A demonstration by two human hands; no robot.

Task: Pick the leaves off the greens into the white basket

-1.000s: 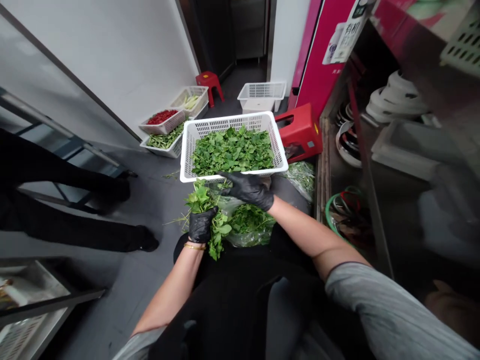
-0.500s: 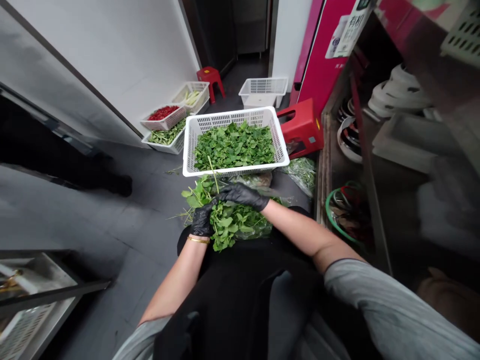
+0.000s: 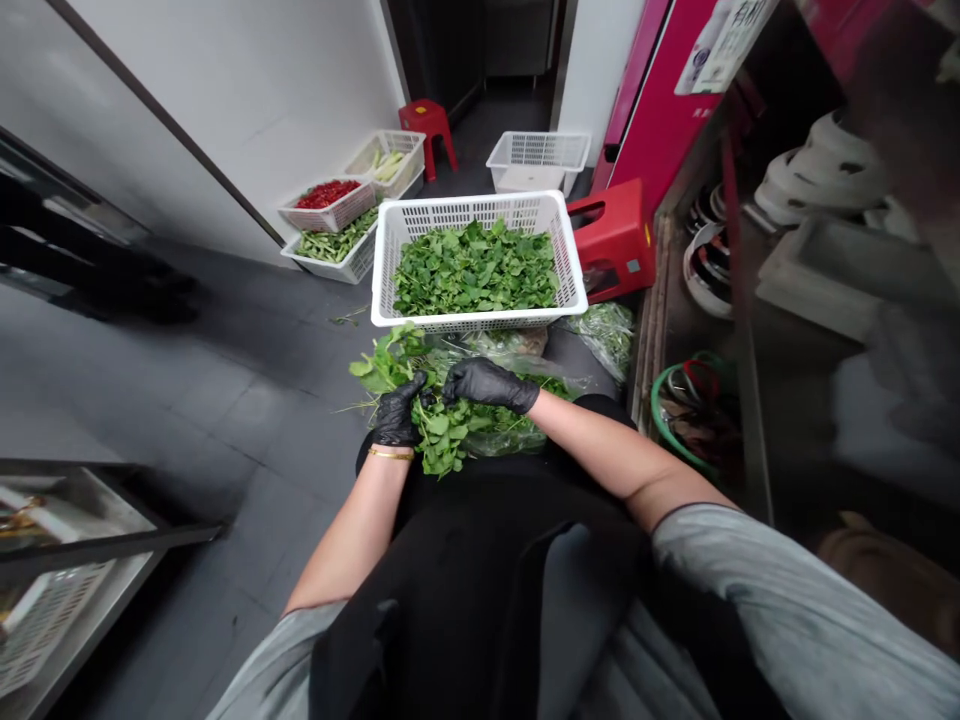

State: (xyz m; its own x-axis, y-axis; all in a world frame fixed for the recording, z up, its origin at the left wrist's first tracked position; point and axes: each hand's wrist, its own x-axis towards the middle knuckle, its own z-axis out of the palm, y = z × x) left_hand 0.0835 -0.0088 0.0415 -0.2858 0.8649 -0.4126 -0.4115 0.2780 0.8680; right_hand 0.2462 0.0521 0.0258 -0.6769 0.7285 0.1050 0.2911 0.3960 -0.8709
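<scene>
My left hand (image 3: 397, 412), in a black glove, is closed around a bunch of leafy greens (image 3: 390, 360) whose leaves and stems stick out past the fingers. Close to its right is my right hand (image 3: 489, 385), also gloved, with its fingers curled in a pinch; what lies between the fingertips is hidden. Beneath both hands, more greens rest on a clear plastic bag (image 3: 510, 440) at my lap. Just beyond stands a white slotted basket (image 3: 480, 320), partly filled with picked green leaves (image 3: 472, 270).
Small baskets of red chillies (image 3: 327, 195), green pods (image 3: 337, 240) and pale vegetables (image 3: 386, 165) stand by the left wall. A red stool (image 3: 622, 240) lies on its side beside the large basket. Metal shelving (image 3: 750, 420) borders the right. Another person's legs (image 3: 90, 260) show at left.
My hands have drawn apart a little, and the right fingers have curled in. A long stem that stood up between them is gone from there. The person at left has shifted further left.
</scene>
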